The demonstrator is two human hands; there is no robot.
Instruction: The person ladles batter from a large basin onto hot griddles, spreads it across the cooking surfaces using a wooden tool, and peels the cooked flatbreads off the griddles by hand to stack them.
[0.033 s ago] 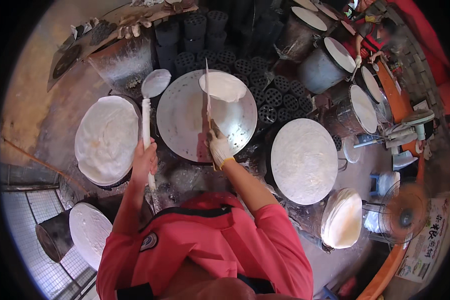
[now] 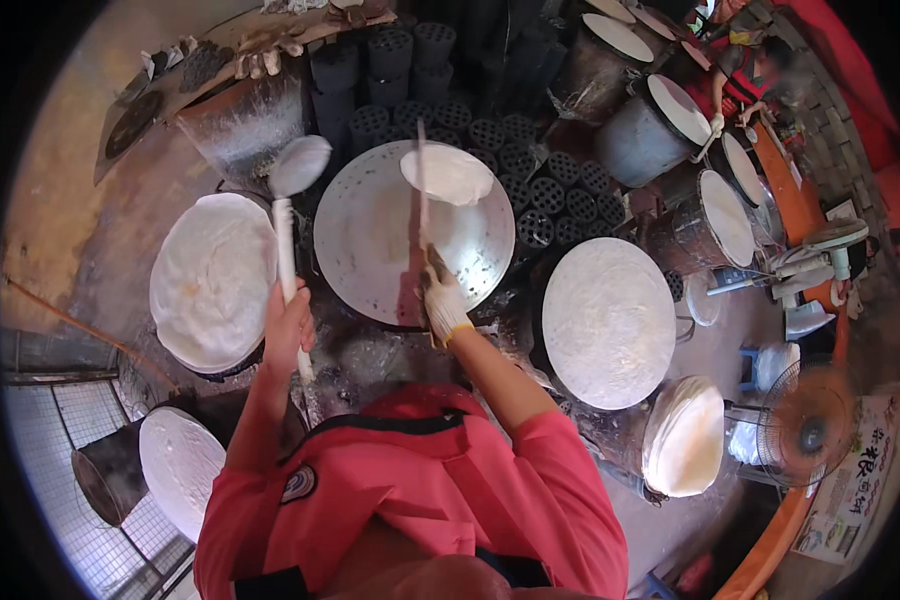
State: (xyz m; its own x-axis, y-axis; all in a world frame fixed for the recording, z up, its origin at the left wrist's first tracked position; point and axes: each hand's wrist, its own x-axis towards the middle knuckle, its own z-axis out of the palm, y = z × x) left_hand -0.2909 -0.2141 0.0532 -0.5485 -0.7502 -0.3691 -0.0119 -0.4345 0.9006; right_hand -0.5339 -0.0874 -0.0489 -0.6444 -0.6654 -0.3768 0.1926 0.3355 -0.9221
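Observation:
My left hand (image 2: 288,325) is closed around the pale handle of a ladle (image 2: 301,165). The ladle's bowl is raised between the left pan and the middle griddle. In front of me lies the round metal griddle (image 2: 360,230), with an oval patch of pale batter (image 2: 455,178) on its far part. My right hand (image 2: 443,300), in a whitish work glove, grips a long thin flat-bladed tool (image 2: 423,200) seen nearly edge-on. Its blade stands over the griddle and crosses the batter's left edge in view; whether it touches is unclear.
Round pans with white sheets stand at left (image 2: 215,285) and right (image 2: 608,320). A stack of flatbreads (image 2: 685,440) sits lower right, near a fan (image 2: 810,425). Coal briquettes (image 2: 535,228) are piled behind the griddle. Another person (image 2: 745,85) works at far right.
The ladle's bowl has shifted slightly left and tilted. The flat tool's upper end has moved a little right, while the batter patch looks much the same.

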